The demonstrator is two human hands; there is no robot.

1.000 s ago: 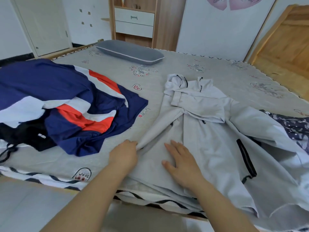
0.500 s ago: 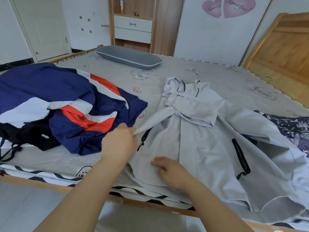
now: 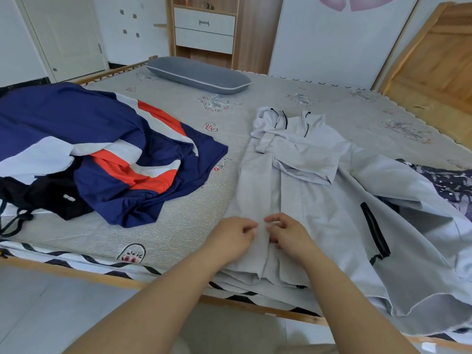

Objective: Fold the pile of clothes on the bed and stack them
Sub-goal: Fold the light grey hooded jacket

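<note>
Jacket (image 3: pixel 301 190) sleeve now folded inward

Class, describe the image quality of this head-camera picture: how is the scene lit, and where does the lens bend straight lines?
Head view: soft, even daylight, faint shadows under both hands on the grey jacket; wide-angle lens bows the bed frame and door near the edges; centre sharp, no glare.

**Colours on the bed**

The jacket (image 3: pixel 301 190) is pale grey with black zips and cords. The heap of clothes (image 3: pixel 102 154) is navy with white and orange-red stripes, over a black piece (image 3: pixel 51 198). The mattress (image 3: pixel 178 221) is grey with small floral and heart prints. The pillow (image 3: pixel 199 75) is slate grey, edged white.
</note>
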